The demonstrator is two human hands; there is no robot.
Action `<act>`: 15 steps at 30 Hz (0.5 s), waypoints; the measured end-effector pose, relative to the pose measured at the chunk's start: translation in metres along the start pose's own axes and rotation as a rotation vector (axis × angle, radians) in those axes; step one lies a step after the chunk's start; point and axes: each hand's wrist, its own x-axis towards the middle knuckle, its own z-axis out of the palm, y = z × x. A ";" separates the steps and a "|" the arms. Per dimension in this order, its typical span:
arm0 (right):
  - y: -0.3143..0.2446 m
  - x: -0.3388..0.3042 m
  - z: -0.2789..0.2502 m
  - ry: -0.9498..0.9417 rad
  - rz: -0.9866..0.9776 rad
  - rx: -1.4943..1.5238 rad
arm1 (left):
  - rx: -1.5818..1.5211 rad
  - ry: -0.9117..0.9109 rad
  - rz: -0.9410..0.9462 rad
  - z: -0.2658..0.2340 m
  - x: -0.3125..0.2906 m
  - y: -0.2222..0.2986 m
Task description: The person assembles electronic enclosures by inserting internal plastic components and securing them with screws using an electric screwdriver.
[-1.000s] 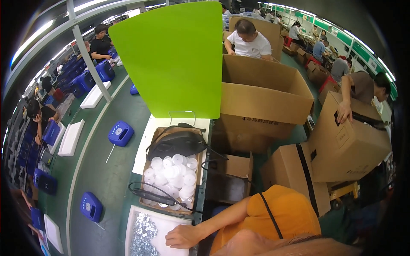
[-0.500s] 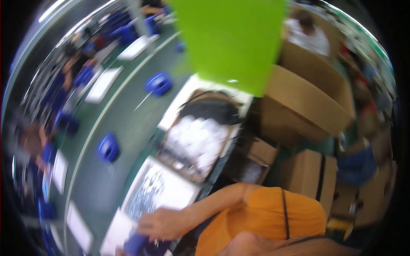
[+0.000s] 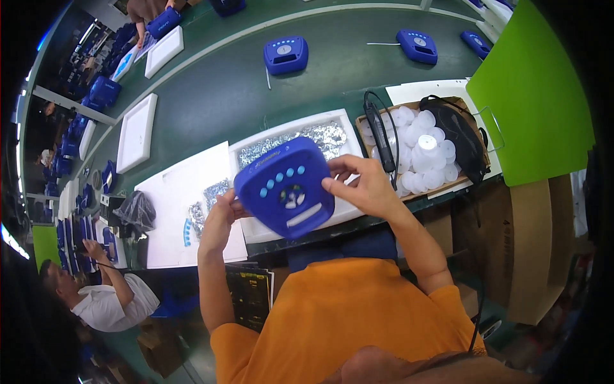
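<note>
Between my two hands I hold a blue plastic housing [image 3: 259, 211], tilted above the front of the bench. A row of light-blue buttons runs across its face, above a round opening and a pale slot. My left hand [image 3: 219, 221] grips its left edge, fingers partly hidden behind it. On the other side my right hand [image 3: 366, 187] pinches the right edge, thumb in front. Behind the housing lies a white tray [image 3: 348, 131] of small shiny metal parts [image 3: 329, 136], partly covered by it. Small bags of metal parts [image 3: 215, 191] and a light-blue button strip [image 3: 187, 232] lie near my left hand.
At right, a carton holds clear plastic discs [image 3: 419, 157], a black pouch [image 3: 454, 137] and a corded black tool [image 3: 380, 141]. A green panel [image 3: 531, 96] stands beyond. Similar blue housings [image 3: 286, 56] sit on the green belt [image 3: 217, 96]. A co-worker [image 3: 112, 297] works at left.
My view has swung round, bringing the bench front and both arms into sight. The blue piece, low at the left edge before, is now raised in front of me between both hands.
</note>
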 end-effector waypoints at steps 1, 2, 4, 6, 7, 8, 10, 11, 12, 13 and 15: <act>0.013 0.003 0.003 0.022 0.023 -0.018 | -0.007 0.001 -0.008 0.000 0.001 -0.003; 0.022 0.004 0.004 0.037 0.054 -0.052 | 0.100 -0.011 -0.021 0.001 0.002 -0.004; 0.042 0.006 0.010 0.039 0.104 -0.066 | 0.166 0.003 -0.038 0.003 0.004 -0.015; 0.061 0.006 0.015 0.039 0.146 -0.075 | 0.220 0.020 -0.035 0.005 0.003 -0.021; 0.069 0.004 0.017 0.036 0.202 -0.062 | 0.279 0.030 -0.032 0.008 0.003 -0.023; 0.075 0.002 0.018 0.033 0.256 -0.047 | 0.246 0.049 -0.049 0.010 0.002 -0.027; 0.073 0.001 0.018 0.019 0.290 -0.102 | 0.298 0.062 -0.061 0.014 0.002 -0.030; 0.073 0.002 0.017 0.008 0.326 -0.154 | 0.352 0.070 -0.077 0.015 0.002 -0.031; 0.073 0.003 0.015 -0.018 0.320 -0.198 | 0.350 0.087 -0.083 0.016 0.002 -0.032; 0.072 0.005 0.014 -0.020 0.316 -0.196 | 0.354 0.091 -0.081 0.016 0.003 -0.033; 0.069 0.011 0.012 -0.068 0.225 -0.409 | 0.497 0.188 -0.066 0.018 0.008 -0.033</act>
